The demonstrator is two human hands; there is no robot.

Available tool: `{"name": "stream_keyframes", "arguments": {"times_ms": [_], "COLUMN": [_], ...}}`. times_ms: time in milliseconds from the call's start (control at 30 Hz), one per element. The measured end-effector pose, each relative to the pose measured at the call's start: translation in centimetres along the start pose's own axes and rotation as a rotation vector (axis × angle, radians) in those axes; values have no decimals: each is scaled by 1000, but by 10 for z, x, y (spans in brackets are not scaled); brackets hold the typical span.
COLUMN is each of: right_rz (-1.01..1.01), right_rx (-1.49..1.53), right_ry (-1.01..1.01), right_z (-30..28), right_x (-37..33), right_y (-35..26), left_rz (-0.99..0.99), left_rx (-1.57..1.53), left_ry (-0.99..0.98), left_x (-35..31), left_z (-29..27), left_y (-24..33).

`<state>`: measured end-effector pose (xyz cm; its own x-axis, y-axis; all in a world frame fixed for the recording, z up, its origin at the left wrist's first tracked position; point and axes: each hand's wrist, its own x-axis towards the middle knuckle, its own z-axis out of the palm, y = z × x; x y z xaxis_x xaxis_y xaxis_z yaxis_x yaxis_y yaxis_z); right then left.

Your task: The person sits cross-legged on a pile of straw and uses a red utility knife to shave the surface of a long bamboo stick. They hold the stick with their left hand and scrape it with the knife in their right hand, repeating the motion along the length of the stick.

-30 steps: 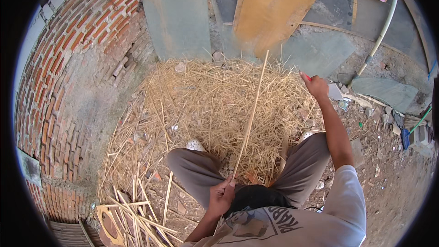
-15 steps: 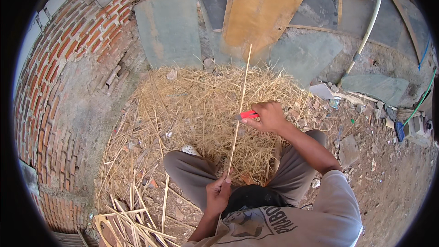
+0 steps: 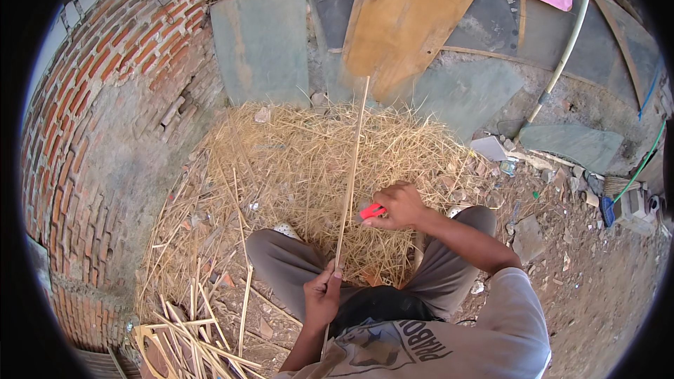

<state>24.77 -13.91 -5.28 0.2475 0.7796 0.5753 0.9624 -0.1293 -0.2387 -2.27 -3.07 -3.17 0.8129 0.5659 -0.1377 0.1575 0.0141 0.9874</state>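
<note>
A long, thin, pale strip of wood or bamboo (image 3: pixel 355 140) slants up and away from my lap. My left hand (image 3: pixel 322 296) grips it near its lower end, fingers wrapped round it. In my right hand (image 3: pixel 397 205) is a red-handled knife (image 3: pixel 372 211), its blade pointing left toward the strip. A small gap seems to part the blade from the strip. Beneath both lies a heap of straw-like shavings (image 3: pixel 295 161) between and beyond my crossed legs.
Several pale strips (image 3: pixel 193 340) lie piled at the lower left. A brick wall (image 3: pixel 91 168) rises on the left. Ahead lean a wooden board (image 3: pixel 414 14) and grey panels (image 3: pixel 260 45). A pale pipe (image 3: pixel 572 35), a blue brush (image 3: pixel 606 210) and rubble are on the right.
My right hand with the knife has moved nearer to me and come slightly off the strip. The strip's far end has swung left and dropped a little.
</note>
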Motion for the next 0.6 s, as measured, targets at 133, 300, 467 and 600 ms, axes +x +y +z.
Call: {"name": "stream_keyframes", "arguments": {"times_ms": [133,300,467,600], "right_rz": [83,111,71,323], "right_rx": [-13,19,22,-46], "right_ry": [69,53,123,70], "right_z": [11,3,12,1], "right_x": [3,8,3,11], "right_y": [-4,7,7,36], "left_rz": [-54,-10,4,28], "left_rx": [-24,5,62,71], "left_ry": [23,20,-24,-73], "left_x": [0,0,-1,-8], "left_z": [2,2,8,9], "left_y": [10,5,9,5]}}
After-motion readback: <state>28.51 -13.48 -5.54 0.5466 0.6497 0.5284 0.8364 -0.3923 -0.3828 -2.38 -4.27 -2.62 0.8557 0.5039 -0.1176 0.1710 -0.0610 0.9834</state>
